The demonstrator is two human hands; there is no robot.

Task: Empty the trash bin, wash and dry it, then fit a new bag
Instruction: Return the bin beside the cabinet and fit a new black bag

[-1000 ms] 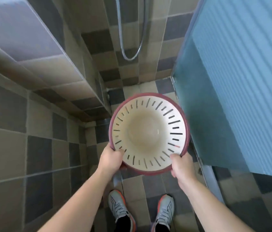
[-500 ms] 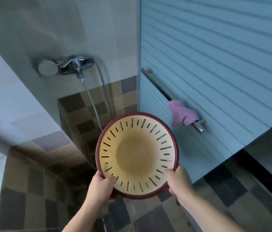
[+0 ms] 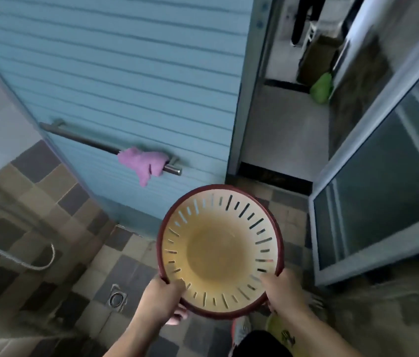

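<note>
I hold a round trash bin point(image 3: 220, 251) in front of me, seen from above: cream inside with slotted walls, a dark red rim, nothing inside. My left hand point(image 3: 163, 296) grips the near left of the rim, thumb inside. My right hand point(image 3: 280, 289) grips the near right of the rim. The bin hangs above the checkered tile floor, close to the blue door.
A blue slatted door point(image 3: 131, 73) carries a metal bar point(image 3: 87, 143) with a pink cloth point(image 3: 142, 162) draped on it. A floor drain point(image 3: 117, 298) and a shower hose point(image 3: 23, 258) lie at left. An open doorway point(image 3: 288, 119) leads out; a green bag point(image 3: 321, 88) and a person's legs point(image 3: 303, 19) are beyond. A glass panel point(image 3: 383, 189) stands at right.
My view has swung to the right, away from the shower wall and tap toward the door and doorway. Both hands keep the same grip on the bin.
</note>
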